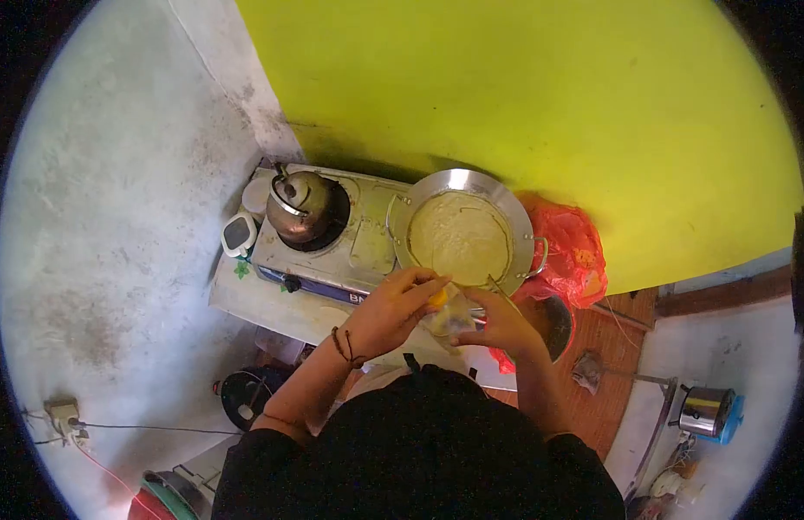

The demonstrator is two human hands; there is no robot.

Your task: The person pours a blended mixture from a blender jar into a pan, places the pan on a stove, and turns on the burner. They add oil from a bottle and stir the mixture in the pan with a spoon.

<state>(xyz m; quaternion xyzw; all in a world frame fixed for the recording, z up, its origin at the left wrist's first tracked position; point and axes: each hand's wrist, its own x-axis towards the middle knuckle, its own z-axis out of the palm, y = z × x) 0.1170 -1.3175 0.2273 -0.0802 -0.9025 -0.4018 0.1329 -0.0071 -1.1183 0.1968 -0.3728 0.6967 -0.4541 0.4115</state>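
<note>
In front of my body, my left hand (393,305) pinches a small clear plastic bag (454,314) near its top left. A bit of yellow shows at its fingertips, too small to name. On the other side, my right hand (503,322) grips the same bag with thumb and fingers. Just beyond both hands is a wide metal wok (461,179) with two loop handles, on the right side of the stove. Pale, creamy liquid (458,234) fills its bottom. A thin utensil handle (499,290) leans over the near rim, close to my right hand.
A sooty kettle (302,212) stands on the left burner of the gas stove (367,234). A white device (239,235) sits left of it. Right of the wok are a red plastic bag (571,251) and a dark round container (547,325). The green wall (523,87) rises behind.
</note>
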